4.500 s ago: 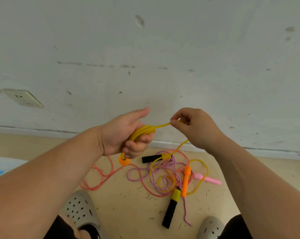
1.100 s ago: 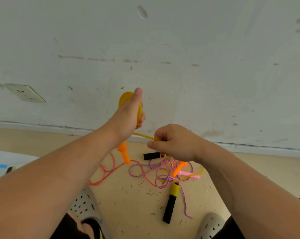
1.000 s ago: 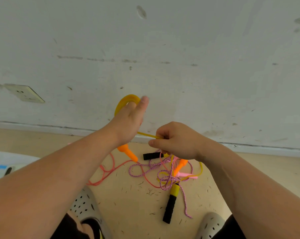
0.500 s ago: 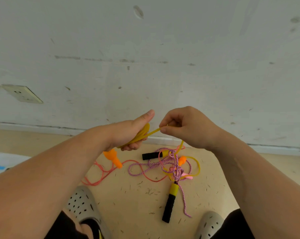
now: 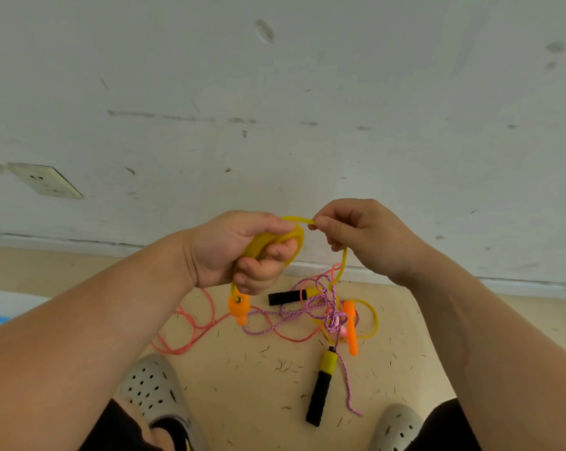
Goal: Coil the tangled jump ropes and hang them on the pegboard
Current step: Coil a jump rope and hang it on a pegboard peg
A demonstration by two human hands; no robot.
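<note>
My left hand [image 5: 239,252] grips a small coil of the yellow jump rope [image 5: 275,239], and one orange handle [image 5: 239,308] hangs just below the fist. My right hand [image 5: 356,236] pinches the same yellow rope a short way to the right of the coil; from the pinch the rope drops to the floor. Down there the rest lies in a tangle [image 5: 330,315] with a purple-and-white cord, a salmon rope [image 5: 190,333], the other orange handle [image 5: 351,327] and two black-and-yellow handles [image 5: 320,388]. No pegboard is in view.
A scuffed white wall [image 5: 307,109] stands right in front, with a socket plate [image 5: 44,180] at the left. The beige floor [image 5: 259,379] is strewn with small debris. My grey perforated clogs [image 5: 151,392] sit at the bottom, either side of the ropes.
Over the last second my left hand came down from head-on beside the wall and closed round the yellow coil. My right hand rose from the tangle and pulled more yellow rope up.
</note>
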